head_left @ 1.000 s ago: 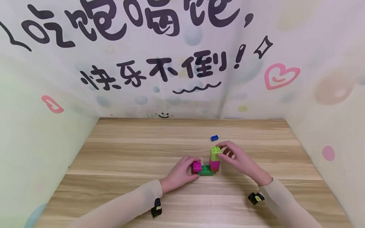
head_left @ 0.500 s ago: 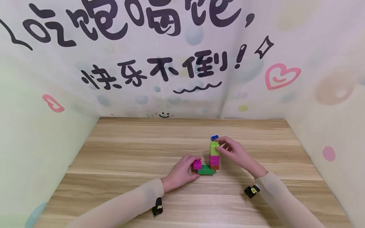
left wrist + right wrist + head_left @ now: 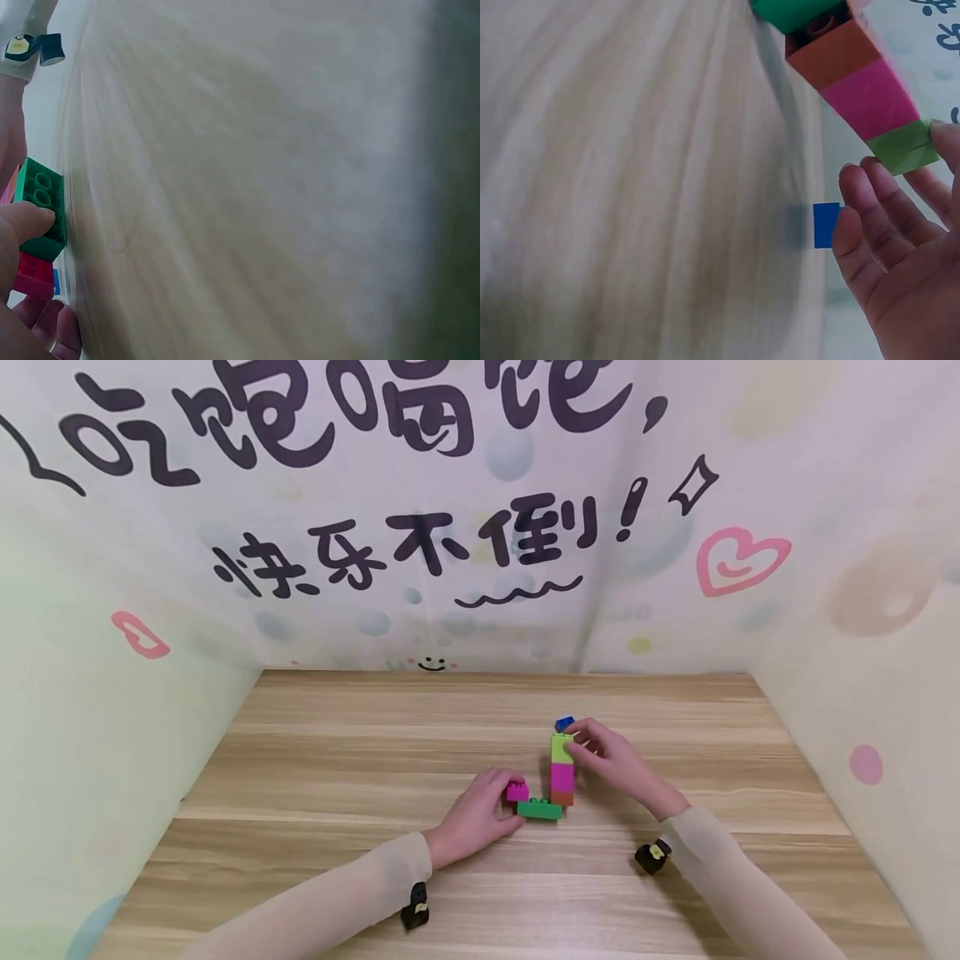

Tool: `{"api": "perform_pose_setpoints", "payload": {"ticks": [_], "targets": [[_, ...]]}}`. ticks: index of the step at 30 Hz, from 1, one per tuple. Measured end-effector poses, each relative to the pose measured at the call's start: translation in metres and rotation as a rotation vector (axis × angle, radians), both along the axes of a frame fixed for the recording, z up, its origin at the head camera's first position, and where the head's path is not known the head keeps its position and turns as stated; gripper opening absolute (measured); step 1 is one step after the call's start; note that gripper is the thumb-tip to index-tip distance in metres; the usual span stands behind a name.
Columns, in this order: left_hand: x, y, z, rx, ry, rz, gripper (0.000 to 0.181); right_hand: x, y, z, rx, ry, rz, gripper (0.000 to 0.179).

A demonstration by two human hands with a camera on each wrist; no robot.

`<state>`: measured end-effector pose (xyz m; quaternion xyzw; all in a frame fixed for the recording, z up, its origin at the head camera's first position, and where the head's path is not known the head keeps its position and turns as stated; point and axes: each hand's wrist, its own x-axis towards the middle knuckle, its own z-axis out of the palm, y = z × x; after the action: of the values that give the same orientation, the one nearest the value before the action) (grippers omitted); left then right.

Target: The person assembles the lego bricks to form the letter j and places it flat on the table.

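Observation:
My left hand [image 3: 471, 818] grips the left end of a joined toy-brick build, its thumb on a green brick [image 3: 39, 191] whose hollow underside shows in the left wrist view. Its fingers are at a magenta brick [image 3: 517, 791] on that end. On the right end rises a column: an orange-brown brick [image 3: 835, 54], a magenta section [image 3: 871, 97] and a lime-green top [image 3: 560, 750] with a thin seam. My right hand [image 3: 618, 768] pinches the lime-green top between thumb and fingers, with the other fingers spread.
Behind the column, a loose blue brick [image 3: 564, 724] lies on the wood-grain table [image 3: 337, 735], close to the right fingertips in the head view. Printed cloth walls [image 3: 450, 635] enclose the table at the back and both sides.
The build has tipped, so the column's front faces show more and its studs less. My right hand has moved slightly left and away with the lime-green top; my left hand has stayed nearly still.

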<state>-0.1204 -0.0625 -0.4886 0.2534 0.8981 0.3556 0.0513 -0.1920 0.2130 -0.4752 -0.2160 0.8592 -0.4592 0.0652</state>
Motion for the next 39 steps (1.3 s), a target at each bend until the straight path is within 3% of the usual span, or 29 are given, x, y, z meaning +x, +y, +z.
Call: {"api": "perform_pose_setpoints", "payload": {"ticks": [9, 22, 39], "targets": [[0.003, 0.001, 0.001, -0.002, -0.009, 0.02, 0.042, -0.008, -0.002, -0.011, 0.068, -0.087, 0.007, 0.035], [0.005, 0.003, 0.001, -0.022, -0.026, 0.024, 0.039, -0.008, -0.004, -0.013, 0.143, -0.061, 0.004, 0.034], [0.008, 0.003, -0.001, -0.043, -0.014, 0.03, 0.042, -0.007, -0.005, -0.018, 0.155, -0.059, 0.003, 0.028]]}}
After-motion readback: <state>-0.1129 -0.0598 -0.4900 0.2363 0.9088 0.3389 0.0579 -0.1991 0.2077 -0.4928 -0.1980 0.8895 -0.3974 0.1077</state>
